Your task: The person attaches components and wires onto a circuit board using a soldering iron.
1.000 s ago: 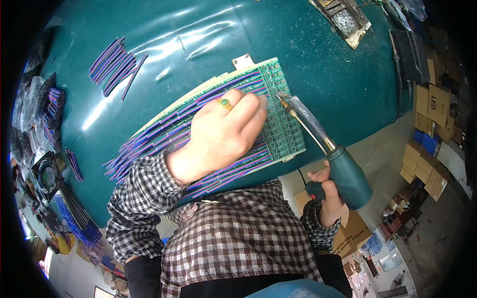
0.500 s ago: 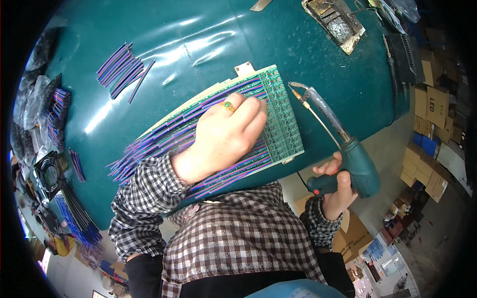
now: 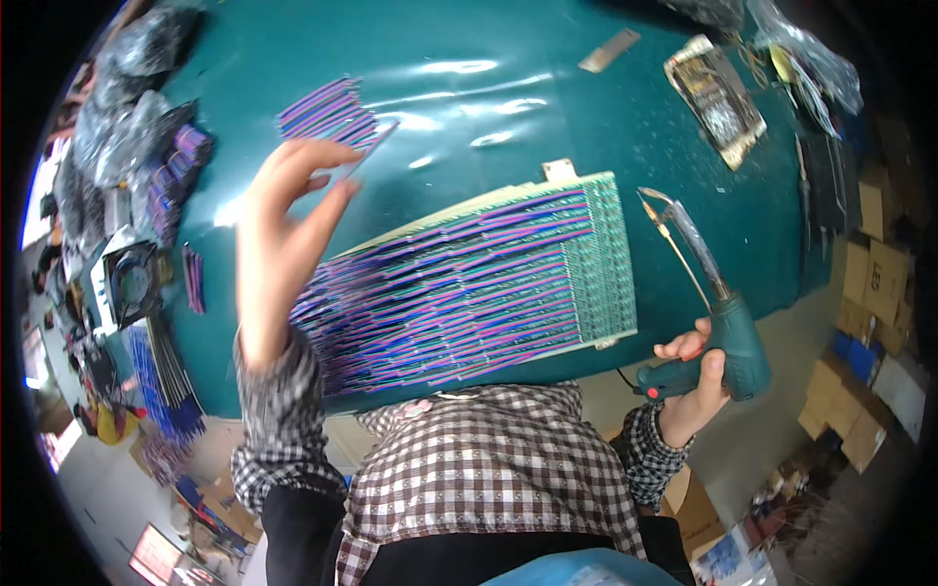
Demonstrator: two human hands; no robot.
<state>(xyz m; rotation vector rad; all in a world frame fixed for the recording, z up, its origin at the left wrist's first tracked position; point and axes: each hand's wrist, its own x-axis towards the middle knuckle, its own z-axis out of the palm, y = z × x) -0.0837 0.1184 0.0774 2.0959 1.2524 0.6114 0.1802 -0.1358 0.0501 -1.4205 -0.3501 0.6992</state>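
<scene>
A green circuit-board panel [image 3: 608, 254] lies on the table, with rows of blue, purple and pink wire pieces [image 3: 469, 283] running leftward from it. Off its upper left, my left hand [image 3: 288, 220] is raised, slightly blurred, thumb and forefinger apart. Between these fingertips is the lower end of a single loose wire piece [image 3: 379, 142]. Next to it lies a small heap of like wire pieces [image 3: 322, 109]. My right hand [image 3: 696, 391] grips the green handle of a soldering gun [image 3: 740, 342], whose bent tip points up beyond the panel's right edge.
The green table [image 3: 547, 107] bears a dirty soldering-tip stand [image 3: 718, 103] at the far right and a flat metal strip [image 3: 610, 51]. A small fan [image 3: 132, 280], wire bundles [image 3: 161, 381] and clear plastic bags [image 3: 127, 127] crowd the left edge. Cardboard boxes [image 3: 850, 405] stand at right.
My left hand has left the wires on the panel and moved up and left to the loose wire piece, its fingers spreading. The whole view has shifted; my right hand still holds the soldering gun.
</scene>
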